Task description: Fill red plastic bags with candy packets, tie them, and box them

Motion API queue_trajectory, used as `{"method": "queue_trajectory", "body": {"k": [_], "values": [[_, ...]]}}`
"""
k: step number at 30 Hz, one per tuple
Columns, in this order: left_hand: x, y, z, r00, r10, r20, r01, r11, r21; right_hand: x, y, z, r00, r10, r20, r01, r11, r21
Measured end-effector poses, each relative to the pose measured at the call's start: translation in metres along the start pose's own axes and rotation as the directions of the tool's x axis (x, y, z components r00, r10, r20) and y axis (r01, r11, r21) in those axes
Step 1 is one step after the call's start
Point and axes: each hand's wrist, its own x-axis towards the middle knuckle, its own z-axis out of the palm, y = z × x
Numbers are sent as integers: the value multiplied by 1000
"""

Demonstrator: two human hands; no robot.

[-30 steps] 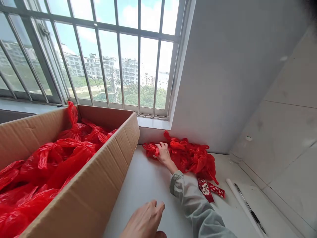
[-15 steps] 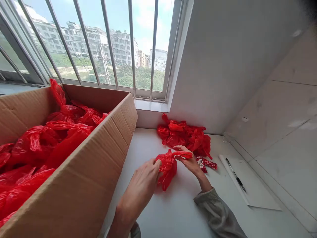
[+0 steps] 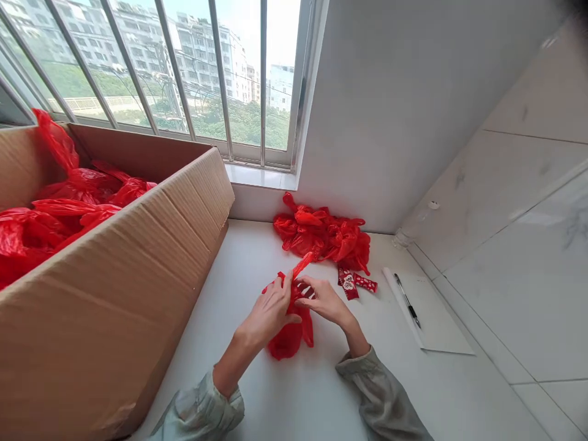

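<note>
A red plastic bag (image 3: pixel 285 343) with something bulky inside rests on the white table below my hands. My left hand (image 3: pixel 271 309) is closed on its gathered top, and a twisted red end sticks up past the fingertips. From the right, my right hand (image 3: pixel 326 300) curls its fingers and thumb round the bag's neck, with a small gap showing between them. Fingers partly cover the neck, so any knot is hidden. Just beyond my right hand lie small red printed packets (image 3: pixel 350 283).
A tall cardboard box (image 3: pixel 151 257) holding several red bags (image 3: pixel 87 184) stands at left. More red bags (image 3: pixel 326 233) are heaped against the wall. A pen (image 3: pixel 407 301) lies on white paper (image 3: pixel 443 324) at right. Behind is a barred window (image 3: pixel 202 79).
My left hand has moved up onto the bag's neck, and my right hand has shifted off the loose end to the neck. The view has swung right and down.
</note>
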Motion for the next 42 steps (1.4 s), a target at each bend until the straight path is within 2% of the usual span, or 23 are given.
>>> {"method": "queue_trajectory", "body": {"k": [4,8,15,21,25,27,29,31,37,42], "values": [[5,-9,0,997,69,22,-69,997,-18,0,-2,-4,1000,2,-23,-2,1000,-24],[7,-13,-4,996,85,-31,-86,996,-21,-2,-2,-10,999,12,-43,-14,998,-59],[6,-15,-10,988,14,-153,-23,998,-61,-4,-6,-13,999,9,-46,-14,994,-112],[7,-28,-23,954,-101,-282,70,991,-116,-14,-16,-27,997,23,-76,-34,988,-151],[4,-19,-29,929,-117,-352,75,989,-129,-19,-18,-31,990,71,-123,-98,968,-229],[1,-10,-28,943,2,-332,-41,993,-110,-19,-18,-29,987,93,-129,-123,962,-244],[0,0,-23,953,177,-246,-199,978,-69,-19,-17,-27,987,103,-119,-130,960,-248],[1,7,-14,946,283,-159,-290,957,-27,-18,-15,-24,988,104,-114,-130,958,-256],[13,6,8,949,293,-120,-295,956,3,-15,-11,-17,986,111,-121,-142,948,-285],[13,-10,-4,953,282,-108,-289,956,-47,-18,-14,-28,991,115,-62,-127,963,-237]]}}
